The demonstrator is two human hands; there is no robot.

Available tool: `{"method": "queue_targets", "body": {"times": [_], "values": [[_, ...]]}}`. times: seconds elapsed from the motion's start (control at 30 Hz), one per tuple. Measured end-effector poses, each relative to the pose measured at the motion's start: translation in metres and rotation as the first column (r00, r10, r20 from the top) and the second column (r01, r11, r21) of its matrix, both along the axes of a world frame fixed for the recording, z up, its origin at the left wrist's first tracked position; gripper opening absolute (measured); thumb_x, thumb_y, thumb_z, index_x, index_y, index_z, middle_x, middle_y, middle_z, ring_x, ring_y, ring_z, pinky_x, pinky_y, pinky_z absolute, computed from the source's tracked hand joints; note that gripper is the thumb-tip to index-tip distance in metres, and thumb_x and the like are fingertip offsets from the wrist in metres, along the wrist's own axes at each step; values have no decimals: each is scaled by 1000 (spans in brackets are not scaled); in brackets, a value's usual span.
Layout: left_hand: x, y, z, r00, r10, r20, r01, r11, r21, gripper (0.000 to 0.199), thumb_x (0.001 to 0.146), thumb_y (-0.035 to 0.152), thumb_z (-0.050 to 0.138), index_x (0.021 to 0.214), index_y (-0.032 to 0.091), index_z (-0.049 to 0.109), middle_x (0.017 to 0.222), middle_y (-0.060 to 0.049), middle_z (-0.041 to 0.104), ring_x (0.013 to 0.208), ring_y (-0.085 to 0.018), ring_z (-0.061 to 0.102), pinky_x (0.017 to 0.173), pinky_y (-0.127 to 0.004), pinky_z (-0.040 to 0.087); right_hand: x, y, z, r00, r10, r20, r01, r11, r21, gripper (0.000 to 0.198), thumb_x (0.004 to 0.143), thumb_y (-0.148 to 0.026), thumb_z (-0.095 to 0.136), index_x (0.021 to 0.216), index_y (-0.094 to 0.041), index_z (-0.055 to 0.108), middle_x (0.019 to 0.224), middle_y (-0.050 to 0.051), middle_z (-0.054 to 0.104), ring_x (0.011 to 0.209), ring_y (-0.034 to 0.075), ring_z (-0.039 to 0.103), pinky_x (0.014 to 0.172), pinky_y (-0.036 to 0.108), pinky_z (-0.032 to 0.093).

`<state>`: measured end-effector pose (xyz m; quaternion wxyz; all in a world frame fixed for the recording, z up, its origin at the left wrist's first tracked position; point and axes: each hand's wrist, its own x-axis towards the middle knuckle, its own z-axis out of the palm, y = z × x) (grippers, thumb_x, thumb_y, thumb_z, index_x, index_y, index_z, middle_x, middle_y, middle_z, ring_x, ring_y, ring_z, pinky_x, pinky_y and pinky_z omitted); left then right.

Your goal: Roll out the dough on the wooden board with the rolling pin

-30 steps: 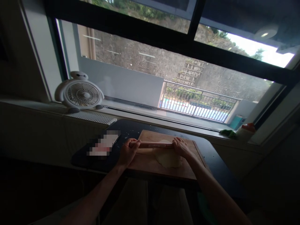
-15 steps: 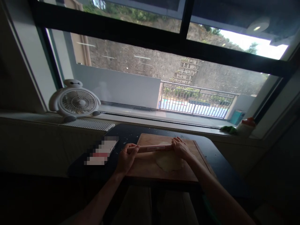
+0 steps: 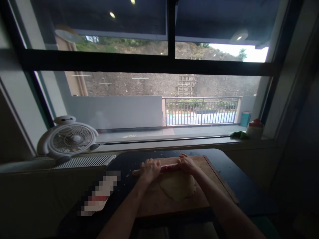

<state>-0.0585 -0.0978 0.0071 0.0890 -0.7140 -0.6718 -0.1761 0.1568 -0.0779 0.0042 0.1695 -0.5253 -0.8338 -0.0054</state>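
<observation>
A wooden board (image 3: 171,204) lies on a dark table (image 3: 231,176) below a window. On it is a flat, pale sheet of dough (image 3: 178,186). A thin reddish rolling pin (image 3: 168,167) lies across the far edge of the dough. My left hand (image 3: 149,170) presses down on the pin's left part, and my right hand (image 3: 188,163) rests on its right part. Both hands are curled over the pin.
A white round desk fan (image 3: 68,138) stands on the sill at the left, with a slatted vent (image 3: 84,161) in front of it. A blurred-out flat object (image 3: 99,194) lies on the table's left side. A white red-capped container (image 3: 254,128) and a green cloth (image 3: 238,134) sit on the sill at the right.
My head has tilted up and turned, so the window fills more of the view. Both hands moved closer together on the pin, and the left hand now lies over it.
</observation>
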Motion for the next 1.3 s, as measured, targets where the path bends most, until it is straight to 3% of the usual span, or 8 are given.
{"method": "queue_targets", "body": {"times": [0.2, 0.33, 0.53, 0.73, 0.9, 1.13, 1.23, 1.3], "values": [[-9, -39, -5, 948, -311, 75, 313, 950, -19, 35, 91, 38, 33, 94, 25, 66, 103, -6, 67, 102, -23, 57, 94, -41, 33, 12, -77, -20, 967, 69, -244, -18, 979, 204, 37, 95, -26, 30, 115, -21, 60, 127, 4, 55, 123, 16, 43, 104, 32, 31], [-11, -69, -7, 909, -408, 83, 411, 911, -22, 38, 93, 39, 29, 105, 27, 63, 105, -5, 66, 101, -21, 58, 93, -36, 36, 1, -113, -20, 970, 73, -233, -8, 964, 266, 36, 94, -24, 29, 115, -22, 59, 123, 5, 57, 120, 18, 44, 104, 32, 30], [-3, -39, -2, 941, -334, -49, 324, 935, -142, 40, 93, 35, 26, 113, 27, 61, 127, -7, 57, 122, -26, 46, 101, -48, 29, -24, -62, -1, 970, -211, -121, 214, 977, 14, 39, 95, -29, 28, 88, -16, 65, 102, 11, 63, 100, 23, 53, 90, 38, 36], [3, 11, 8, 964, -244, -104, 208, 939, -272, 41, 93, 35, 28, 117, 25, 59, 130, -8, 55, 123, -25, 46, 99, -46, 35, -30, -7, 9, 955, -275, -115, 268, 961, -69, 37, 92, -34, 37, 89, -13, 68, 96, 13, 66, 92, 23, 57, 83, 37, 39], [3, -16, 3, 958, -265, -110, 232, 941, -245, 41, 93, 35, 28, 119, 24, 57, 133, -6, 53, 127, -25, 42, 102, -47, 31, -26, -40, 0, 965, -235, -115, 236, 972, -5, 39, 95, -29, 32, 87, -13, 67, 98, 12, 65, 99, 22, 54, 91, 36, 34], [-6, -87, -14, 905, -419, -77, 416, 908, -54, 49, 94, 43, 26, 131, 19, 46, 136, -9, 49, 125, -21, 43, 106, -38, 29, -15, -120, -27, 976, -152, -154, 194, 931, 310, 41, 96, -31, 30, 128, -11, 49, 134, 13, 46, 126, 22, 35, 107, 35, 21], [-3, -85, -15, 899, -431, -81, 427, 902, -63, 49, 95, 43, 24, 131, 19, 47, 136, -8, 49, 127, -21, 41, 107, -39, 27, -16, -120, -25, 978, -155, -140, 191, 936, 296, 38, 96, -28, 29, 118, -12, 56, 126, 13, 53, 118, 21, 44, 105, 35, 24], [0, -71, -12, 908, -412, -76, 406, 910, -83, 50, 95, 43, 22, 130, 19, 49, 135, -8, 50, 128, -22, 40, 106, -41, 27, -18, -105, -17, 973, -188, -133, 212, 958, 191, 38, 97, -29, 28, 105, -14, 62, 114, 12, 60, 107, 21, 50, 101, 36, 28]]}}
